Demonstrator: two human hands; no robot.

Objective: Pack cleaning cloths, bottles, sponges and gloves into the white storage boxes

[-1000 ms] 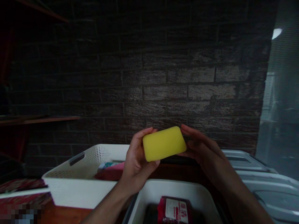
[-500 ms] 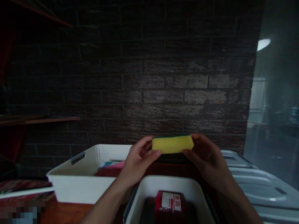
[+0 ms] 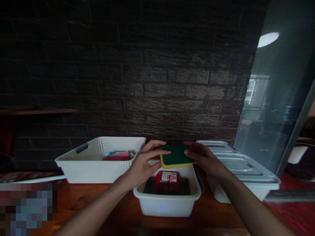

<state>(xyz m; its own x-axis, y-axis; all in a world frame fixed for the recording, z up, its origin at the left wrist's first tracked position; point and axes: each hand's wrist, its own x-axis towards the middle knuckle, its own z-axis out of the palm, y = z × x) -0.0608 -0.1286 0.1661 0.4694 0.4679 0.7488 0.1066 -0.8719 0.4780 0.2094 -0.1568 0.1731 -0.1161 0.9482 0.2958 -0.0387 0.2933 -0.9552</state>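
A scrub sponge (image 3: 176, 155), dark green on top and yellow beneath, is held between both hands, tilted slightly with its green face up. My left hand (image 3: 145, 160) grips its left end, fingers above and thumb below. At the right end, my right hand (image 3: 204, 160) has its fingers closed on the sponge. Just under it stands an open white bin (image 3: 167, 205). Inside the bin lies a red package with a white label (image 3: 167, 182), on top of something dark and flat.
To the left is a white perforated basket (image 3: 92, 172) holding a pink and teal packet (image 3: 119, 155). Lidded white boxes (image 3: 243, 167) stand on the right. All rest on a wooden table (image 3: 81, 203) before a dark brick wall (image 3: 152, 82); a glass panel (image 3: 268, 98) is at the right.
The sponge has tipped so its green face now shows instead of the yellow side, still in both hands. My view has tilted down, bringing the whole bin into sight.
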